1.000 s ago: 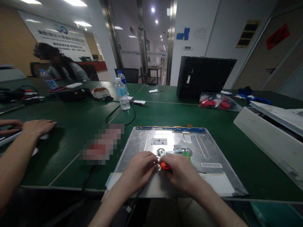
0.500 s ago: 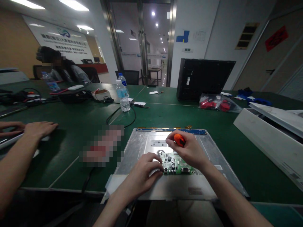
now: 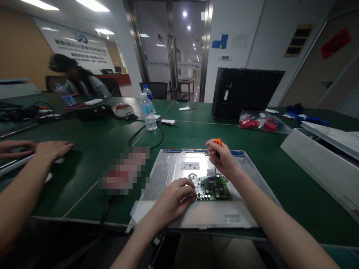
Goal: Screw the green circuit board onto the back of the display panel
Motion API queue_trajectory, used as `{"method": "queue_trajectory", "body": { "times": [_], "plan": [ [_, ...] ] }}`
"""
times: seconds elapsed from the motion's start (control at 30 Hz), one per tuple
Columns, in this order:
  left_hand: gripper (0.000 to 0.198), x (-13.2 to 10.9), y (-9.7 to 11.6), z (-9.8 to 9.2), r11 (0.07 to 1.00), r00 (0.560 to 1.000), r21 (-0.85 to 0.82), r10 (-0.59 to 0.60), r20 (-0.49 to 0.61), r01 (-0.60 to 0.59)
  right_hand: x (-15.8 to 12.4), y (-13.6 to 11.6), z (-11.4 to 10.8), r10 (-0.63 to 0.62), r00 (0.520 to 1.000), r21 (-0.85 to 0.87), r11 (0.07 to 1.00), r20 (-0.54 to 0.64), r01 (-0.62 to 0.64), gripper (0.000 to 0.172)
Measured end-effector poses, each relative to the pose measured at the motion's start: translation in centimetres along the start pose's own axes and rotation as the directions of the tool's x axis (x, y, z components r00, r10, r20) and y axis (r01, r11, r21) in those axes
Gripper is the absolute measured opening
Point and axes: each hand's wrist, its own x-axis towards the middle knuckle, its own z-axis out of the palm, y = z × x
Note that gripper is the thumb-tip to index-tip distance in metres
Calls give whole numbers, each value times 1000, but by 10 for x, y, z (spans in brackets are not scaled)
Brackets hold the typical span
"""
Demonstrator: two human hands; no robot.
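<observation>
My right hand point(image 3: 222, 160) is closed round the orange and black handle of a screwdriver point(image 3: 218, 145). The screwdriver stands nearly upright, its thin shaft pointing down at a green circuit board point(image 3: 209, 189); I cannot tell whether the tip touches it. At the board's left edge, my left hand point(image 3: 179, 194) has its fingers curled and gripping there, thumb on the near side. The board rests on the silver metal back of a flat display panel point(image 3: 159, 175), which has a blue circuit strip point(image 3: 238, 152) along its far edge.
To the left, a co-worker's hands point(image 3: 54, 149) rest on a pale device. Two water bottles point(image 3: 148, 114), black cables and a blurred-out pinkish item point(image 3: 126, 172) lie left of the panel. A black monitor casing point(image 3: 246, 93) and bagged red parts point(image 3: 259, 123) stand behind; a white housing point(image 3: 322, 160) is right.
My right hand has turned the screwdriver from lying tilted to nearly upright, bringing its shaft into view over the board. My left hand stays at the board's edge. The view has shifted slightly.
</observation>
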Motion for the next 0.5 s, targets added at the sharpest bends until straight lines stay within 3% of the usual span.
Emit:
{"method": "queue_trajectory", "body": {
  "times": [0.23,0.5],
  "plan": [
    [15,1,3,-2,999,1000,34,-4,-3,4,10,2,13,12,1000,35,999,-19,-12,29],
    [15,-3,3,-1,998,1000,55,9,-14,-8,-12,13,23,74,997,86,994,-20,-72,29]
  ]
}}
